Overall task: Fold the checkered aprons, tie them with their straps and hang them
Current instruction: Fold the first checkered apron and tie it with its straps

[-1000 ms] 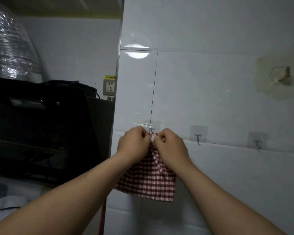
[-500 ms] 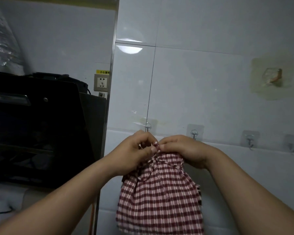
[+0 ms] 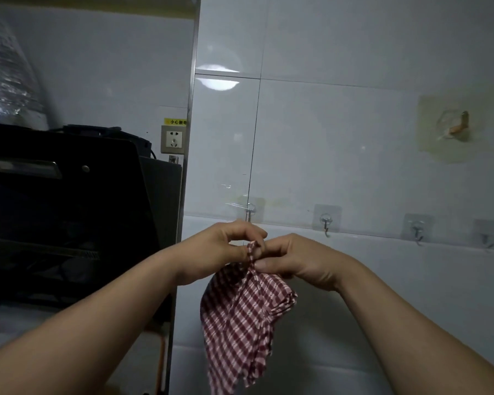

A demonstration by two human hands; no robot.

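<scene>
A folded red-and-white checkered apron hangs in a bundle below my two hands, in front of the white tiled wall. My left hand pinches the apron's strap at the top of the bundle. My right hand pinches the same strap just to the right and slightly lower. Both hands sit a little below the leftmost wall hook, apart from it. The strap's knot is partly hidden by my fingers.
A row of clear adhesive hooks runs along the wall: a second hook, a third hook and a faint fourth hook. A black range hood fills the left, with a wall socket behind it.
My hands came down and away from the leftmost hook with the apron. The bundle now hangs lower and twisted, and both hands pinch the strap at its top.
</scene>
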